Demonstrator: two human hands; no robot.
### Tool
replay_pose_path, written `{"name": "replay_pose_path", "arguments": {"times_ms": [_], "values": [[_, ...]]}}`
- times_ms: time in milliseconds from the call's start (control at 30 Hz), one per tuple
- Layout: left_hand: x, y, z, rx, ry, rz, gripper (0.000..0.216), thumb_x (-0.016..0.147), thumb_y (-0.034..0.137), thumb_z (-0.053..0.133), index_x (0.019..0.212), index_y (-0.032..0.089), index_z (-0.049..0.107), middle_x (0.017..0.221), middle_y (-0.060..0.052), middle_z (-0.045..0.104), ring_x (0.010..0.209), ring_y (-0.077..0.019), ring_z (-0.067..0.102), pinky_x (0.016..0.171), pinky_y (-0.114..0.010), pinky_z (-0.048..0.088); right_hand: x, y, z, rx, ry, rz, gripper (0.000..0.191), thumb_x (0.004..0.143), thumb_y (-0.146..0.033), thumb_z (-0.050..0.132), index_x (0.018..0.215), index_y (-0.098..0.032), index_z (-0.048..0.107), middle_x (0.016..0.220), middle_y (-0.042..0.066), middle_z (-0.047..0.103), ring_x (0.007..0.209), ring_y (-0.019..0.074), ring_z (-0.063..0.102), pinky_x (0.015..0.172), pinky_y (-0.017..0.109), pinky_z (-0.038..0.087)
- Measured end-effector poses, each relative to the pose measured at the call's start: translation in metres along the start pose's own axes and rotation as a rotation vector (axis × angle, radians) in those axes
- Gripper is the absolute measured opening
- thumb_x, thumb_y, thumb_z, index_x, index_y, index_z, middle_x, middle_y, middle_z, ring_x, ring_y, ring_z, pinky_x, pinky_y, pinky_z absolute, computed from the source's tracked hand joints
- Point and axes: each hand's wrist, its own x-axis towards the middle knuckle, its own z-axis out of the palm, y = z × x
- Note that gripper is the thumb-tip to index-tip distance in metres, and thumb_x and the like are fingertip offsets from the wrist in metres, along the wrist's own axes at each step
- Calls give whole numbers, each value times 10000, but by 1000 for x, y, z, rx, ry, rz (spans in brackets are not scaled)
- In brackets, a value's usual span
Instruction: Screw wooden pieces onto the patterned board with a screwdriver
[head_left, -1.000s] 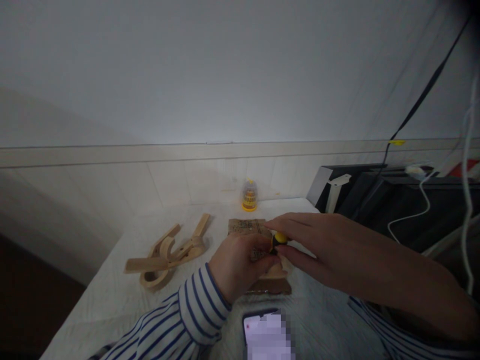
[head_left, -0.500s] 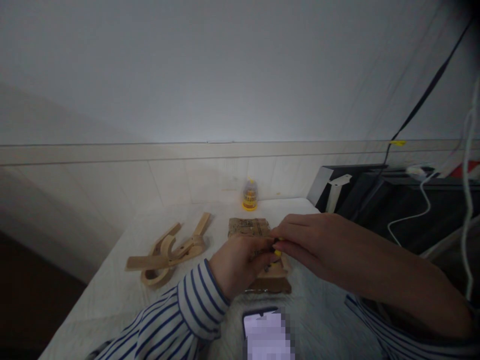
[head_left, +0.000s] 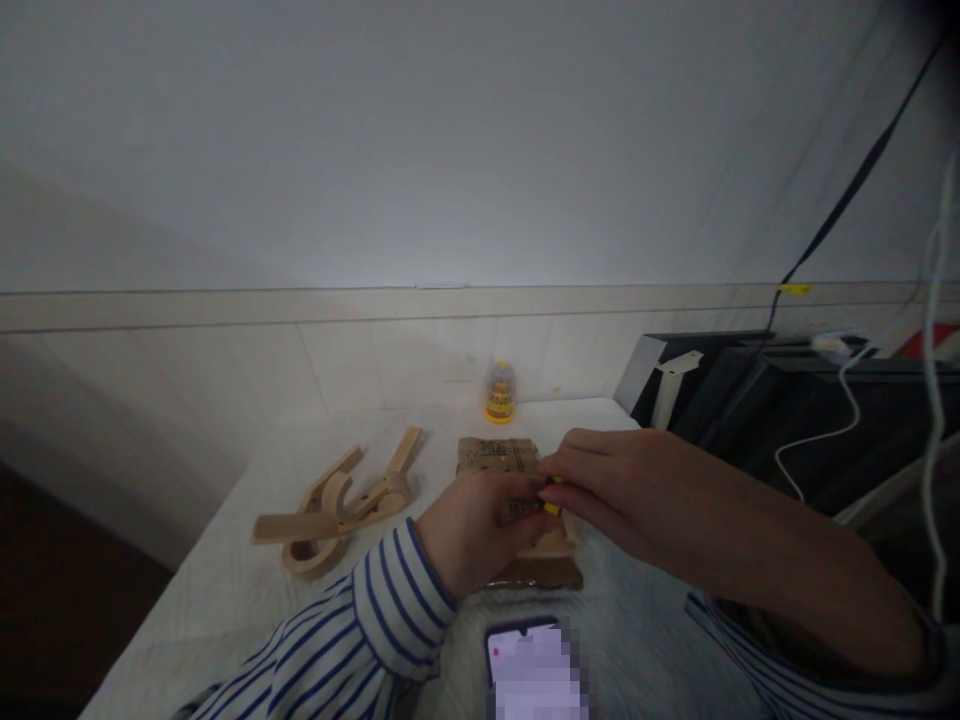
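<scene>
My left hand (head_left: 484,525) and my right hand (head_left: 607,475) meet at the fingertips over a brown paper packet (head_left: 495,455). Between them they pinch a small yellow-and-dark piece (head_left: 552,508). Fingers cover most of that piece, so its exact kind does not show. The packet, with dark print on it, lies flat on the table beneath the hands, its middle hidden by them. To the left of my left hand rest several pale wooden parts (head_left: 307,527), some curved and some straight, partly overlapping.
Behind the packet stands a small clear case with a yellow base (head_left: 500,398). A phone (head_left: 529,665) lies at the near edge of the white-covered table (head_left: 217,590). Dark panels (head_left: 720,400) and a white cable (head_left: 855,400) are to the right. A wall (head_left: 375,360) closes off the back.
Both hands stay almost in place, still pinching the yellow-and-dark piece. My right fingertips have shifted slightly left over it. The other things lie as before.
</scene>
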Motion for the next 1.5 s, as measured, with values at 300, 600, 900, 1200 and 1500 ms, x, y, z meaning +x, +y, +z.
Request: {"name": "replay_pose_path", "arguments": {"times_ms": [300, 600, 900, 1200, 1500], "values": [[-1, 3, 1, 12, 115, -62, 172, 759, 269, 574, 866, 205, 693, 793, -27, 709, 702, -234, 633, 644, -335, 482, -1, 0, 1, 46, 6, -13, 97, 861, -227, 491, 878, -194, 580, 844, 11, 618, 733, 160, 576, 620, 283, 441], [-2, 5, 1, 70, 136, -58, 123, 748, 223, 582, 777, 196, 698, 726, -24, 696, 683, -219, 631, 626, -306, 465, -6, 3, 0, 60, 21, -90, 205, 824, -100, 465, 943, -193, 603, 868, 36, 652, 750, 160, 602, 654, 282, 452], [-3, 3, 0, 31, 21, -12, 197, 813, 175, 500, 877, 196, 685, 813, -32, 697, 743, -202, 624, 679, -283, 463, -2, 4, 2, -26, 0, 1, 110, 825, -144, 505, 844, -197, 600, 779, 0, 627, 671, 163, 591, 577, 285, 433], [-2, 3, -2, -10, -35, -9, 228, 821, 156, 467, 894, 204, 677, 826, -21, 698, 761, -194, 626, 693, -257, 464, -2, 3, 3, -49, 18, 6, 113, 850, -202, 495, 760, -199, 563, 728, -7, 601, 617, 149, 561, 524, 263, 387], [-2, 2, -1, 28, 40, -56, 189, 795, 212, 532, 891, 214, 694, 780, 0, 705, 713, -183, 632, 648, -258, 460, 0, 2, 2, -61, 15, 19, 124, 853, -224, 498, 756, -184, 563, 721, 3, 596, 614, 152, 562, 522, 262, 386]]}}
